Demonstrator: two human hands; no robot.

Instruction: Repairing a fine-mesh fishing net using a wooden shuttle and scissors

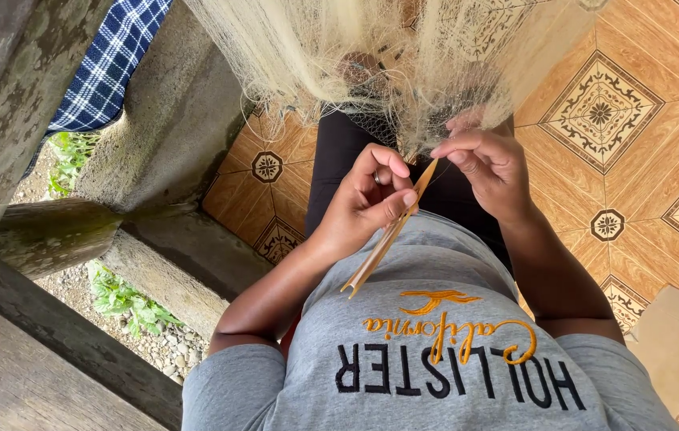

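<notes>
Left hand [367, 203] grips my wooden netting needle [391, 231]. Right hand [487, 164] pinches pale fishing net [371, 56] mesh just beside its tip, above patterned floor tiles [619, 120].

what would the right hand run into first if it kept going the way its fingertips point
Most likely the left hand. The right hand points its pinched fingertips toward image left, at the tip of the wooden netting needle and the left thumb, just under the pale fishing net. Depth is unclear.

Patterned orange floor tiles [611, 120] right and far — blue checked cloth [108, 68] far left over a weathered concrete railing [172, 120]; green weeds [128, 302] and gravel [176, 347] below, cardboard piece [678, 343] near right.
</notes>
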